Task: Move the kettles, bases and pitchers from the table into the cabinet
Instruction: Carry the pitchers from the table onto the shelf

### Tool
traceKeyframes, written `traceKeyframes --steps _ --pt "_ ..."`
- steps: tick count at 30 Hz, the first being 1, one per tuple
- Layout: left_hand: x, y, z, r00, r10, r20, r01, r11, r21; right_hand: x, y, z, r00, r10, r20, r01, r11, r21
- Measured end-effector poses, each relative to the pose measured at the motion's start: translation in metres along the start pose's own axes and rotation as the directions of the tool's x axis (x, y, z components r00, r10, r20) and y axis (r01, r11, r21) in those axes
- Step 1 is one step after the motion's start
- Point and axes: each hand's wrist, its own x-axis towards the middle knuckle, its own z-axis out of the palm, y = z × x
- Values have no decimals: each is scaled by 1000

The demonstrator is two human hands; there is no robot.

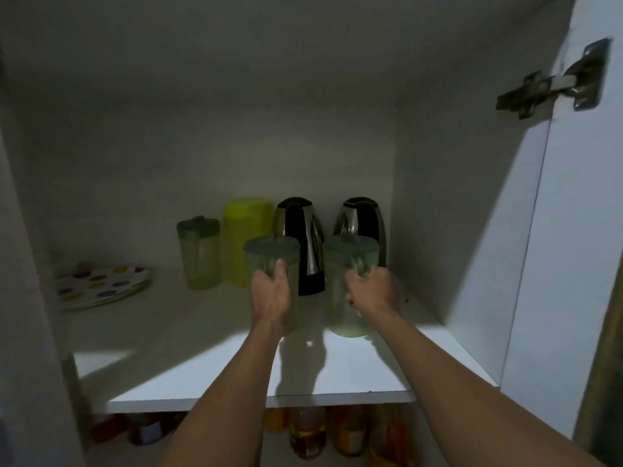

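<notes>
I am reaching into a white cabinet, over its shelf. My left hand grips a clear pitcher with a green lid. My right hand holds the handle of a second clear green-lidded pitcher, whose base rests on or just above the shelf. Behind them stand two steel-and-black kettles, one left and one right by the cabinet's right wall. Further left a yellow-green pitcher and another clear pitcher with a green lid stand on the shelf.
A stack of spotted plates lies at the shelf's left. The open door with its metal hinge is at the right. Bottles and jars stand on the shelf below.
</notes>
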Motion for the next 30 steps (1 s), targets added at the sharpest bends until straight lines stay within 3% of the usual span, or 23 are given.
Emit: traceKeyframes --steps 6,9,17,23,30 --pt "65 -11 23 1000 18 4 -18 996 -84 59 3 42 1000 7 27 -4 995 -97" --pt "90 -16 29 999 -16 33 15 999 30 73 2 53 1000 14 6 -13 998 -66" --pt "114 -21 26 994 -49 99 50 999 -8 100 8 74 998 58 21 -57 997 -52" --pt "104 -16 7 971 -120 208 75 975 209 78 15 71 978 164 129 -145 979 -141" --pt "56 -21 -20 986 -94 137 30 911 411 40 33 50 970 189 150 -157 967 -200"
